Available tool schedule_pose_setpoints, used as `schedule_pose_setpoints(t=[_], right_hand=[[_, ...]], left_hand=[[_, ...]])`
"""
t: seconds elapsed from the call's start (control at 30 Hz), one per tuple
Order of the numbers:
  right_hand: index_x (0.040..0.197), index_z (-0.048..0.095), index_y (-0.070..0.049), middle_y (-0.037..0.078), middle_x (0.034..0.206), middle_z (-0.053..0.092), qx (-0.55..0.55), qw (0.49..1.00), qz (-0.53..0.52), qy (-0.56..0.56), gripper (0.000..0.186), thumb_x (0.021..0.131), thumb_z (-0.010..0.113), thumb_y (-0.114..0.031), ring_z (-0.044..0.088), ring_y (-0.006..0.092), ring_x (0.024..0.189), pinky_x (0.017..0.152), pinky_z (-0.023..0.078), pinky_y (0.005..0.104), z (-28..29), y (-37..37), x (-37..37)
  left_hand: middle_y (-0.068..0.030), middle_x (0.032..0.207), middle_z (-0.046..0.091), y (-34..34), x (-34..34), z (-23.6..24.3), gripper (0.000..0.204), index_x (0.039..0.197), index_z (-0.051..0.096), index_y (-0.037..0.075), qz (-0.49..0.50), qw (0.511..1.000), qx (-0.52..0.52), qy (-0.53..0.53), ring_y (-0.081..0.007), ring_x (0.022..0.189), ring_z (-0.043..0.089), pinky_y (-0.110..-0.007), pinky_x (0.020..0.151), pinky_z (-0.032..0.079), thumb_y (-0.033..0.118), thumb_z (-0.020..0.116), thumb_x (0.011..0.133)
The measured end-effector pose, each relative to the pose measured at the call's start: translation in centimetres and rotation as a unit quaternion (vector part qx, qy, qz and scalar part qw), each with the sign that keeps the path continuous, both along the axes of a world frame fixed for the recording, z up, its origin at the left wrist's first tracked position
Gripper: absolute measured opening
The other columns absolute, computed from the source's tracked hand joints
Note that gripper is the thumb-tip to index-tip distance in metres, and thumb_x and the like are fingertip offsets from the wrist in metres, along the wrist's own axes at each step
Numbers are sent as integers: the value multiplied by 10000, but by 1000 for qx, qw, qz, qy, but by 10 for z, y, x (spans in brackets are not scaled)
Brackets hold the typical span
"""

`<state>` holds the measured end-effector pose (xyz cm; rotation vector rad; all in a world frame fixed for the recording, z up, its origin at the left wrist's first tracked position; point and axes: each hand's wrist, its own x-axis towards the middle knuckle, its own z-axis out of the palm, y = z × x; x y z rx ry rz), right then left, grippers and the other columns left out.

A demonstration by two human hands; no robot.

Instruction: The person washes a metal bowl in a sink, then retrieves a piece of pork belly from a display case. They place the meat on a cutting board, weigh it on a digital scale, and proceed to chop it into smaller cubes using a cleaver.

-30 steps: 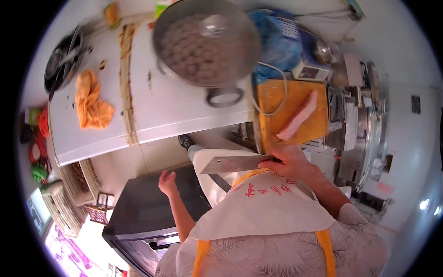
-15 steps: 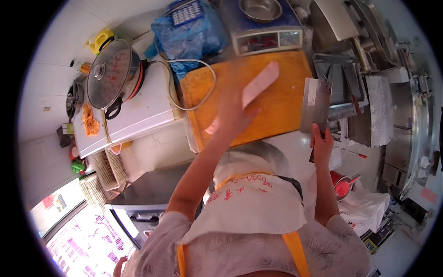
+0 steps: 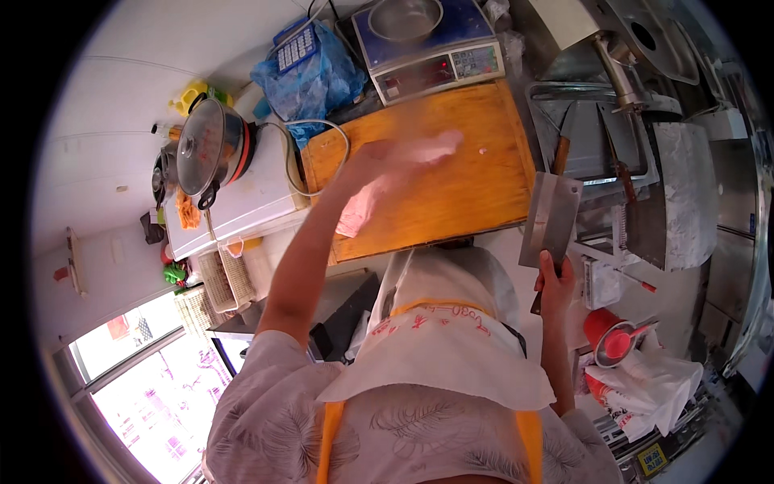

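Reaching over one wooden cutting board (image 3: 435, 173), the left hand (image 3: 387, 161) is blurred, fingers spread, resting on one pale pink strip of meat (image 3: 363, 211) that lies on the board's left part. The right hand (image 3: 555, 282) grips the handle of one cleaver (image 3: 550, 219), blade upright beside the board's right edge. One scale (image 3: 427, 44) stands behind the board, one lidded pot (image 3: 211, 149) to its left.
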<state>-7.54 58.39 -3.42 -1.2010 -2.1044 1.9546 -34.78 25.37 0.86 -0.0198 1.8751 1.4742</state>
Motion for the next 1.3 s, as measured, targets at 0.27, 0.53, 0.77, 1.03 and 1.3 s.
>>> schedule_pose_setpoints(t=[0.27,0.53,0.77,1.03,1.3], right_hand=[[942,660,-54,-46,603,507,58,996,50,-42,265,1010,715,-304,461,52,503,483,377,252,16,-11,-34],[1046,605,-41,-5,650,539,-39,987,149,-45,201,1035,658,-235,503,75,534,517,417,259,19,-51,-78],[1027,598,-36,-2,643,551,39,985,155,-62,210,1037,649,-239,519,82,509,501,433,272,24,-60,-87],[1055,509,-4,101,692,618,262,908,295,-138,263,1049,620,-242,609,169,500,451,479,384,33,-78,-94],[1085,475,-5,274,797,681,467,791,388,-70,188,1041,559,-167,671,507,776,670,500,624,-7,-100,-143]], left_hand=[[-175,1281,604,-3,38,-76,564,1345,585,16,-36,840,-371,395,-379,1186,588,-447,993,497,241,802,876],[-214,1241,557,-25,34,-95,611,1337,491,37,-179,834,-382,356,-444,1196,545,-520,950,509,131,802,819],[-210,1192,636,-40,14,-68,502,1266,557,41,-216,910,-255,245,-427,1141,603,-479,942,520,135,776,825],[-188,1275,621,-34,17,-43,521,1307,595,48,-167,917,-211,293,-414,1172,591,-474,987,501,126,765,820],[-189,1224,643,24,39,-123,519,1329,581,57,4,900,-182,395,-418,1150,590,-497,993,497,58,722,829]])
